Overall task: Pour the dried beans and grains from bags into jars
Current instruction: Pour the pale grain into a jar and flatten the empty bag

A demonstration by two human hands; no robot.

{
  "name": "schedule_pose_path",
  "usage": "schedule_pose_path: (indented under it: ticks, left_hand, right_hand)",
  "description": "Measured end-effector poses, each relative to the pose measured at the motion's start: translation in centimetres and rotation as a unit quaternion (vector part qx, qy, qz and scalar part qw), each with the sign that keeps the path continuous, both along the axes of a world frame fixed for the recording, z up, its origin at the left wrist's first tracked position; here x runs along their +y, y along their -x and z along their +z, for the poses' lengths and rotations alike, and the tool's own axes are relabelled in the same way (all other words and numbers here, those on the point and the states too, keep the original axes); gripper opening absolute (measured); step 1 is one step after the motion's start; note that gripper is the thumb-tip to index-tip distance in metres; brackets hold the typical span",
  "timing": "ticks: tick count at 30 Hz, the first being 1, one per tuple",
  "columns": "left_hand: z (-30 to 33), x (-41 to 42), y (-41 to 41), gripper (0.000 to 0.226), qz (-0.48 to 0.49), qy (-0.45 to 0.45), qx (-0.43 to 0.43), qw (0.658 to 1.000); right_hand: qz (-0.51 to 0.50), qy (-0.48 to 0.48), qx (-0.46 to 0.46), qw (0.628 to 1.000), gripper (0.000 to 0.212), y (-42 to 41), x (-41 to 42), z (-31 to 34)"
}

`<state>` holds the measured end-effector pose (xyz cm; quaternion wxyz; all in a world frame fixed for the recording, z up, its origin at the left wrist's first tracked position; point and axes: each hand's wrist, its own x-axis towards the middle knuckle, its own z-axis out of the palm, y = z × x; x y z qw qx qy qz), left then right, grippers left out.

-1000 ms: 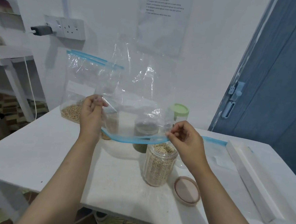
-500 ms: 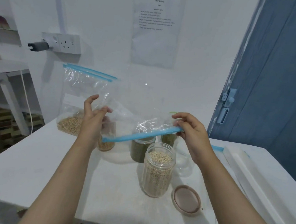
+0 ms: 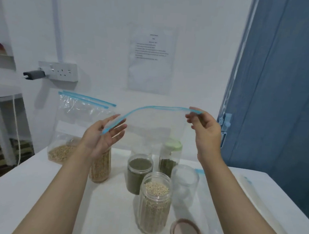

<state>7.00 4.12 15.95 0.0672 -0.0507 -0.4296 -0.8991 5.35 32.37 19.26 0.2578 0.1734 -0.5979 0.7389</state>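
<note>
White walls and a blue door (image 3: pixel 283 89) backed the white counter (image 3: pixel 26 190), where grain jars (image 3: pixel 154 202) stood. Above them hung an empty zip bag (image 3: pixel 156 124): the left hand (image 3: pixel 103 135) lay open-fingered under its blue strip, the right hand (image 3: pixel 206 127) pinched the other end.

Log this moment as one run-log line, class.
left hand: open under empty bag | right hand: pinches zip | nearest grain jar: full, lid off

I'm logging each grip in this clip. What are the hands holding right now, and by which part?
An empty clear zip bag, by its blue zip strip. The right hand pinches one end; the other end lies across the left hand's straight fingers.
</note>
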Motion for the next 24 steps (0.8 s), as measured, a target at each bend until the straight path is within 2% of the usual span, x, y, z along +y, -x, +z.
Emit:
schedule_pose_path:
  ticks: [1,3,5,6,8,10,11,15,18,20,24]
  left_hand:
    - [0.2,0.3,0.3,0.057,0.002,0.004,0.006,1.000]
    - [0.2,1.0,0.9,0.030,0.029,0.045,0.014,0.998]
    - [0.5,2.1,0.8,0.021,0.080,0.128,0.013,0.988]
    - [0.6,2.6,0.8,0.018,0.123,0.194,0.010,0.973]
    - [0.9,3.3,0.9,0.022,0.216,0.325,0.013,0.921]
    - [1.2,3.8,1.0,0.029,0.284,0.374,0.045,0.882]
    - [1.5,4.0,1.2,0.030,0.311,0.372,0.065,0.872]
    - [2.6,5.4,1.5,0.032,0.365,0.365,0.112,0.849]
    - [3.0,6.8,1.9,0.033,0.354,0.317,0.111,0.873]
    - [3.1,8.0,1.9,0.034,0.332,0.269,0.117,0.896]
    - [3.0,10.7,1.2,0.034,0.298,0.235,0.132,0.916]
  right_hand:
    - [-0.027,0.011,0.017,0.999,0.020,0.1,0.0,0.7]
    - [-0.077,0.006,0.052,0.996,0.016,0.4,0.2,1.6]
    - [-0.122,-0.022,0.080,0.989,0.015,0.5,0.4,2.3]
    - [-0.148,-0.026,0.092,0.984,0.017,0.5,0.4,2.6]
    - [-0.195,-0.020,0.109,0.975,0.019,0.3,0.6,3.0]
    - [-0.216,-0.027,0.117,0.969,0.012,0.3,0.9,3.3]
    - [-0.217,-0.032,0.115,0.969,0.008,0.2,1.1,3.4]
    - [-0.227,-0.027,0.145,0.963,0.013,-0.4,1.5,4.3]
    - [-0.259,-0.038,0.187,0.947,0.006,-0.7,1.6,5.5]
    - [-0.284,-0.047,0.214,0.934,0.013,-0.6,1.7,6.5]
    - [-0.318,-0.057,0.256,0.911,0.020,-1.2,2.7,8.3]
